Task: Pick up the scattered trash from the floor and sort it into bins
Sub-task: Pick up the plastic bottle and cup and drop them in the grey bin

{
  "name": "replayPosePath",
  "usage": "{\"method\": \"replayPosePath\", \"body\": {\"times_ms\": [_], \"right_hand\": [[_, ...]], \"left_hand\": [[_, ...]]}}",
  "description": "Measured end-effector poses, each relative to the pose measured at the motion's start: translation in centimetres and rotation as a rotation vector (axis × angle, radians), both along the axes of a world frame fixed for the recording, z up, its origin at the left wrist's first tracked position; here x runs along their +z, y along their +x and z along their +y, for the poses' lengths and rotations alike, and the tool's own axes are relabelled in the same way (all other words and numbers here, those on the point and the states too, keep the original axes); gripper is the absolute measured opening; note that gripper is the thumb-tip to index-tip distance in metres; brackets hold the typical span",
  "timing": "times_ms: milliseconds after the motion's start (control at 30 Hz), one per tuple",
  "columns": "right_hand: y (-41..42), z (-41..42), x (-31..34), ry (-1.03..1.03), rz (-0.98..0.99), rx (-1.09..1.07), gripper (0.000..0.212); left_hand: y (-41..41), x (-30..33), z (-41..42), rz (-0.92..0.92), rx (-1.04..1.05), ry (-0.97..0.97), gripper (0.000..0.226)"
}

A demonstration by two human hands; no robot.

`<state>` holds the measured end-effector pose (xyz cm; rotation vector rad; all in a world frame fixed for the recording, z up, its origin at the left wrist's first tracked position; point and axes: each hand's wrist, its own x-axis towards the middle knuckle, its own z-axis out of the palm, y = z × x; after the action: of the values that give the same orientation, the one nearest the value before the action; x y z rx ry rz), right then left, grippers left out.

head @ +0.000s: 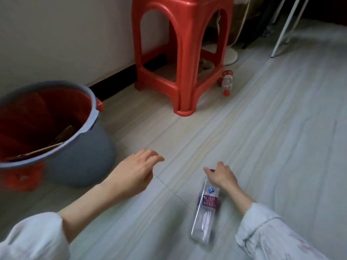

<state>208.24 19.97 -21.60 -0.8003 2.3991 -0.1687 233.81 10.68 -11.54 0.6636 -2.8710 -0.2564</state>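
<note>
At left, the bucket is grey-blue outside with a red lining. The stool at top centre is bright red. The clear soda bottle at lower centre wears a magenta label with white lettering and a purple cap. Beside the stool, a second clear bottle shows a red cap and red label. The floor is pale grey-white with faint streaks.

place: home room | cues: red plastic stool, pale wood-look floor, plain wall

1. The right hand is covering the top of the soda bottle.
2. The picture's edge is cutting off the grey bucket.
3. The stool is partly hiding the small bottle.
</note>
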Motion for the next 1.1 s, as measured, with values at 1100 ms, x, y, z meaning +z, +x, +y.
{"method": "replayPosePath", "body": {"times_ms": [1100], "right_hand": [[-30.9,-9.2,16.0,-0.368,0.228,-0.171,0.031]], "left_hand": [[-36.8,4.7,-17.2,-0.335,0.048,0.393,0.036]]}}
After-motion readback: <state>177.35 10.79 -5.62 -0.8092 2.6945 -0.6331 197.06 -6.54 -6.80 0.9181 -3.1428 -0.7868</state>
